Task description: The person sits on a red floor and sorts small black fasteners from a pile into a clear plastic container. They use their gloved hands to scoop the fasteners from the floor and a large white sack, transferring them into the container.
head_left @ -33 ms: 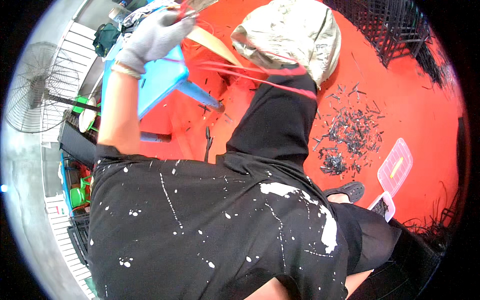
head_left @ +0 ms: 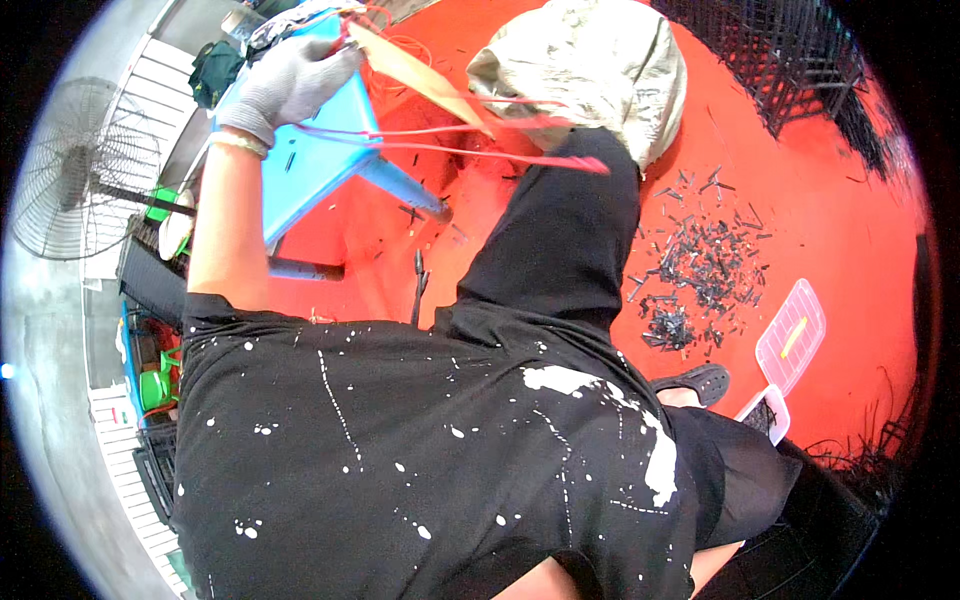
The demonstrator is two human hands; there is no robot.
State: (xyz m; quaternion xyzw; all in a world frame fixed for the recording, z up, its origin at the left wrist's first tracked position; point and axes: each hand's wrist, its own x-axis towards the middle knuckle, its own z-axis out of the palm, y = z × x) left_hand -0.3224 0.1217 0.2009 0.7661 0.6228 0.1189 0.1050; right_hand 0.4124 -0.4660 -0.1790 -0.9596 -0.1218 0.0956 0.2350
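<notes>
My left hand [head_left: 300, 85], in a grey knit glove with a white cuff, is raised above a blue plastic stool [head_left: 325, 160]. Its fingers are closed on red cord [head_left: 450, 148]. Several blurred strands trail rightward from it across my black-trousered knee. A pale, wood-coloured flat strip [head_left: 415, 78] slants down right from beside the fingertips; whether I hold it too I cannot tell. Beyond my knee stands a full off-white woven sack [head_left: 585, 75]. My right hand is out of view; only bare skin of that arm shows at the lower edge.
Short black scraps [head_left: 700, 265] lie heaped on the red floor to the right. A pink plastic basket [head_left: 790, 335] and black racks [head_left: 780, 60] are farther right. On the left stands a fan [head_left: 75, 165]. A black tool [head_left: 419, 280] lies near the stool.
My left hand has shifted slightly left and down, the red strands moving with it. More of the pale strip's upper end shows beside the fingers.
</notes>
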